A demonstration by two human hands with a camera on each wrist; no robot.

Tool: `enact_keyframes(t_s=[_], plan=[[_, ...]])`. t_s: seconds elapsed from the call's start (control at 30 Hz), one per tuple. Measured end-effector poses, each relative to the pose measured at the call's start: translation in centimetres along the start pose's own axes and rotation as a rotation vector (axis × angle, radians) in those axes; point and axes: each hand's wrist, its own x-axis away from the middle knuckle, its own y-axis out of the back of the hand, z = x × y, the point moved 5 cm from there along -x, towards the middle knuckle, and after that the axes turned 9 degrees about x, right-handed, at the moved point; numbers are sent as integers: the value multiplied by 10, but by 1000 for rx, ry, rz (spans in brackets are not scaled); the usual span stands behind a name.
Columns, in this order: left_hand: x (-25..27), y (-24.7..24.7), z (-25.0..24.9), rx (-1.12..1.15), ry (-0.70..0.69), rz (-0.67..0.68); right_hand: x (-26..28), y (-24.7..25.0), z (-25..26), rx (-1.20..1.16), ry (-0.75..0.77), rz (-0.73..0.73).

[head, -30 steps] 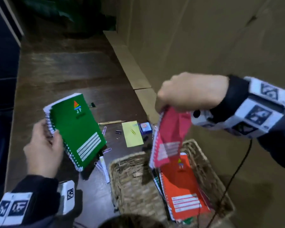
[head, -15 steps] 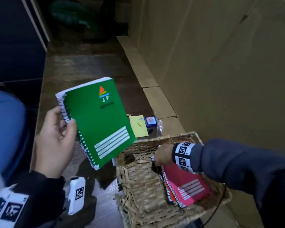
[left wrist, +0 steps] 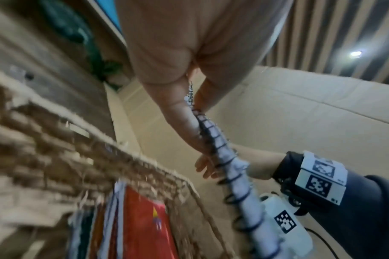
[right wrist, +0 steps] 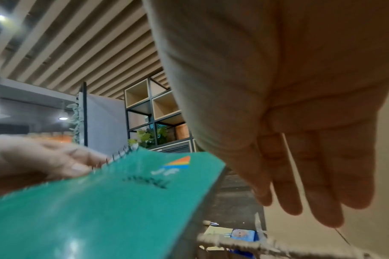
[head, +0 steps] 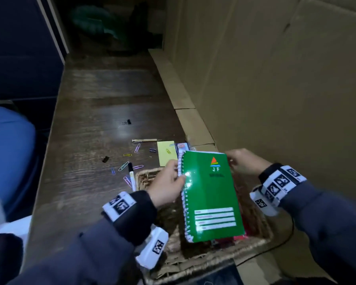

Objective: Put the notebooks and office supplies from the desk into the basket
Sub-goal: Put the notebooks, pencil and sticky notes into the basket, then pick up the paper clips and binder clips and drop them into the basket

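Observation:
A green spiral notebook [head: 211, 194] hangs flat over the wicker basket [head: 261, 241]. My left hand [head: 174, 174] pinches its spiral edge [left wrist: 222, 157], thumb on the cover. My right hand [head: 234, 161] is at the notebook's top right corner with straight, relaxed fingers [right wrist: 311, 184] that hold nothing; whether they touch the cover [right wrist: 100, 201] I cannot tell. Red and orange notebooks [left wrist: 145, 227] lie in the basket, mostly hidden under the green one. On the desk lie a pen [head: 146, 140], a marker [head: 131, 175], a yellow sticky pad [head: 167, 153], binder clips [head: 105, 159] and several paper clips [head: 123, 166].
A tall cardboard wall [head: 275, 79] runs along the right of the desk, close behind the basket. A small blue box [head: 182, 146] sits beside the sticky pad. A blue chair [head: 8, 157] stands at the left. A black cable [head: 286, 239] trails by the basket's right side.
My right hand set the pink notebook in the basket and let go. My left hand carried the green notebook right, over the basket, and the right hand rose to its top corner.

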Motion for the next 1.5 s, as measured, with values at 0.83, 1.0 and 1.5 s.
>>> enact_keyframes(t_s=[0.83, 1.0, 1.5], plan=[[-1, 57, -9, -554, -163, -160, -28, 8, 46, -107, 27, 40], [10, 140, 37, -525, 19, -441, -108, 48, 117, -36, 138, -106], [4, 170, 114, -457, 114, -370, -285, -37, 233, 380, 242, 210]])
